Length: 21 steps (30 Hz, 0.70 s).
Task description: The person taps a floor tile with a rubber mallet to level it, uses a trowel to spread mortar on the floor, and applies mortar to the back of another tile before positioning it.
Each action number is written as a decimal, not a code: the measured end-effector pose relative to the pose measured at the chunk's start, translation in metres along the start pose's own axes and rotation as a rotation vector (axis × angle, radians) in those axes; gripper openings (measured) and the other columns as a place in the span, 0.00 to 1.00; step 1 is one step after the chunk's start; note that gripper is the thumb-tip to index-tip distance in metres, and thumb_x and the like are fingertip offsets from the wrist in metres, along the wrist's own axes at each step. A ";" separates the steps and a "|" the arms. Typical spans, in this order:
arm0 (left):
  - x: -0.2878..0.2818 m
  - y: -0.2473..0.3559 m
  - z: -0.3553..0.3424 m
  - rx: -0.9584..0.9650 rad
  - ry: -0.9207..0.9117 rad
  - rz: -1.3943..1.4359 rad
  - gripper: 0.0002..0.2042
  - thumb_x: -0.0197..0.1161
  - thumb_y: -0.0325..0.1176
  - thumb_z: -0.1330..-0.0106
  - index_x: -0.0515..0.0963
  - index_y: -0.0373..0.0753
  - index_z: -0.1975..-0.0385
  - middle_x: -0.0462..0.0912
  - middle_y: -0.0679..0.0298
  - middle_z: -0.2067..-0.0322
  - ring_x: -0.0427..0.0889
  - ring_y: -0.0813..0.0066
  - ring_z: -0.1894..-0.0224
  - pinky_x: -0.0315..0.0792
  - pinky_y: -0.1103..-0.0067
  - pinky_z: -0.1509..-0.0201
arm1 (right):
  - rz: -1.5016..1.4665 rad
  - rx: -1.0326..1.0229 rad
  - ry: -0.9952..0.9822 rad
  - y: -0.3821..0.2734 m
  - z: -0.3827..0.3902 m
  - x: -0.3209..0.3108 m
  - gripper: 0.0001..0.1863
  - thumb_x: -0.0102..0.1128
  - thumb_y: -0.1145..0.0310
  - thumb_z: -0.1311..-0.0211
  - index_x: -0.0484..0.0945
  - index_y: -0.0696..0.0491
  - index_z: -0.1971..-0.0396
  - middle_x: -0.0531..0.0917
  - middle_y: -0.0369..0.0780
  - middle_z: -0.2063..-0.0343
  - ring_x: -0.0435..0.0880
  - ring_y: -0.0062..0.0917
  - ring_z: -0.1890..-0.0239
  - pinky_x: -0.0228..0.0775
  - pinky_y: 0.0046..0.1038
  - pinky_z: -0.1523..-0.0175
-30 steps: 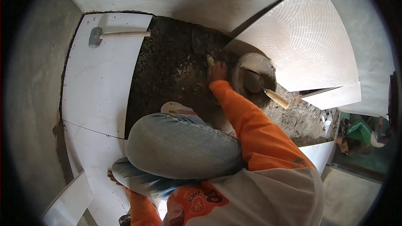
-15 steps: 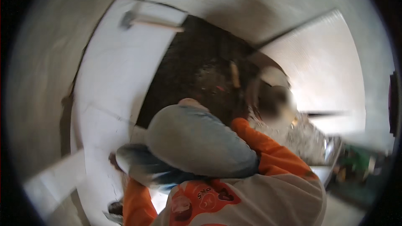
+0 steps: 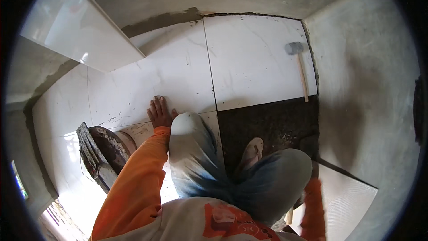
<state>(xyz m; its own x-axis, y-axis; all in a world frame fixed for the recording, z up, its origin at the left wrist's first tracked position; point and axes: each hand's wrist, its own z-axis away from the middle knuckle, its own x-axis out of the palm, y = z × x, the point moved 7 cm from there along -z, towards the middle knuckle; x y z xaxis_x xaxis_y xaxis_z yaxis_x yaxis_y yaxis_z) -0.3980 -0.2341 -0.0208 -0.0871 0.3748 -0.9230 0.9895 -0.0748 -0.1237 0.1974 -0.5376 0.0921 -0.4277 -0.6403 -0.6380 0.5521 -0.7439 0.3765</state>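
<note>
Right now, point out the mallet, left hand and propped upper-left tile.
Mallet (image 3: pixel 302 70), head view: wooden handle.
Left hand (image 3: pixel 160 115), head view: back of hand.
Propped tile (image 3: pixel 82 24), head view: glossy face.

floor tile (image 3: pixel 178 69) | white, veined, dark-specked | flat, beside another tile (image 3: pixel 249 62)

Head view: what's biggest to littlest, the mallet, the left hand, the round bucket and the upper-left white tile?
1. Upper-left white tile
2. Round bucket, partly hidden
3. Mallet and left hand: too alike to rank

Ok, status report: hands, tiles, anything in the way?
Left hand spread on white tile; right hand hard to make out. Mallet lying on corner tile, handle tip overhanging dark bed.
</note>
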 end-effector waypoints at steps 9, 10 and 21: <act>-0.017 0.000 -0.014 -0.086 -0.218 0.203 0.33 0.51 0.47 0.48 0.59 0.38 0.41 0.56 0.50 0.39 0.52 0.52 0.36 0.45 0.53 0.37 | -0.475 -0.762 -0.169 -0.394 0.144 -0.203 0.14 0.46 0.54 0.38 0.68 0.51 0.67 0.66 0.32 0.89 0.61 0.18 0.92 0.53 0.23 0.87; -0.017 0.007 -0.014 -0.092 -0.261 0.233 0.33 0.50 0.47 0.48 0.59 0.38 0.41 0.56 0.50 0.39 0.52 0.52 0.36 0.44 0.53 0.37 | -0.668 -0.717 -0.286 -0.435 0.114 -0.191 0.13 0.47 0.55 0.38 0.67 0.49 0.68 0.64 0.31 0.89 0.59 0.17 0.92 0.53 0.20 0.87; -0.015 -0.002 -0.018 -0.093 -0.358 0.233 0.32 0.46 0.48 0.46 0.59 0.37 0.41 0.54 0.49 0.38 0.50 0.51 0.35 0.41 0.53 0.36 | -0.545 -0.821 0.391 -0.643 0.062 -0.155 0.23 0.41 0.53 0.41 0.73 0.61 0.67 0.79 0.53 0.68 0.79 0.47 0.67 0.73 0.39 0.61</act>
<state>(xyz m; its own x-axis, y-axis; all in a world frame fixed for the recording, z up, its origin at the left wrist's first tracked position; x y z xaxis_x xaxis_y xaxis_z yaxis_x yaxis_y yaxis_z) -0.3965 -0.2226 -0.0001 0.1218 0.0130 -0.9925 0.9922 -0.0298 0.1214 -0.1354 0.0284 -0.0094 -0.5840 -0.0445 -0.8105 0.7315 -0.4617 -0.5017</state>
